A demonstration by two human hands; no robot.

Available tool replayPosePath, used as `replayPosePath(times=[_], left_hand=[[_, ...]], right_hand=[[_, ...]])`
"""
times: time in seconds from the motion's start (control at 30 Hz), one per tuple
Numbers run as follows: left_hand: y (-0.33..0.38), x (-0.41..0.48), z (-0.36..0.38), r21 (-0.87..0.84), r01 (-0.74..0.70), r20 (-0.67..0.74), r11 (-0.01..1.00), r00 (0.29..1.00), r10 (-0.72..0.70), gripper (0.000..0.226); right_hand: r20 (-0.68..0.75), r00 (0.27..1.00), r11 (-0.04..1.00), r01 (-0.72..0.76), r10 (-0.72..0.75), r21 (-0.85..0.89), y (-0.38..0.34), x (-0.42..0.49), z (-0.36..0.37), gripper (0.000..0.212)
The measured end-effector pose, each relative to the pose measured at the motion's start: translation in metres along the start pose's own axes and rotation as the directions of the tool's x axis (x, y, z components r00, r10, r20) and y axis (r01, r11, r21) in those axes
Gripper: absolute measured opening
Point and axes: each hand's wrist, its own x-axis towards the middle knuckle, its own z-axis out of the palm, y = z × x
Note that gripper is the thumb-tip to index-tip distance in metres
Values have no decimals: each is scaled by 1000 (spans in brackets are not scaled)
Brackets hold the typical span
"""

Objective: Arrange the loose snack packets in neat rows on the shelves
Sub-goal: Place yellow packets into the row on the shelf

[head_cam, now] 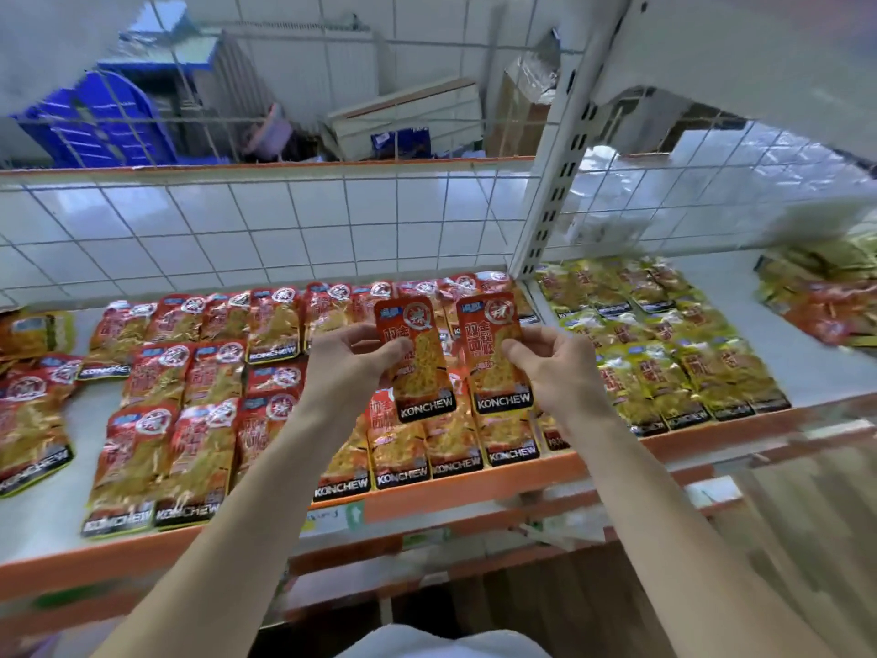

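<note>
My left hand [353,360] pinches a red KONCHEW snack packet [417,368] by its left edge and holds it upright above the shelf. Beside it, my right hand [550,368] pinches a second red packet [493,358] by its right edge. Both packets hang side by side over the middle of the white shelf [47,510]. Under them, several red packets [190,382] lie flat in rows. Yellow packets [664,353] lie in rows on the neighbouring shelf section to the right.
A white slotted upright [555,182] divides the two shelf sections, and a wire grid [284,230] backs them. The shelf has an orange front lip [474,491]. More packets [28,406] lie skewed at far left and a loose heap [825,296] at far right. Blue crates [95,121] stand behind.
</note>
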Motion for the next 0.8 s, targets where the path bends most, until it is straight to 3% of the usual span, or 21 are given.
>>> replayPosePath(times=[0.53, 0.8], left_hand=[[2, 59, 68, 154, -15, -30, 988, 999, 20, 12], [-4, 80, 91, 349, -41, -38, 936, 998, 58, 13]], right_hand=[[-42, 999, 989, 5, -11, -150, 4, 78, -35, 11], [-28, 998, 972, -62, 57, -228, 16, 111, -33, 8]])
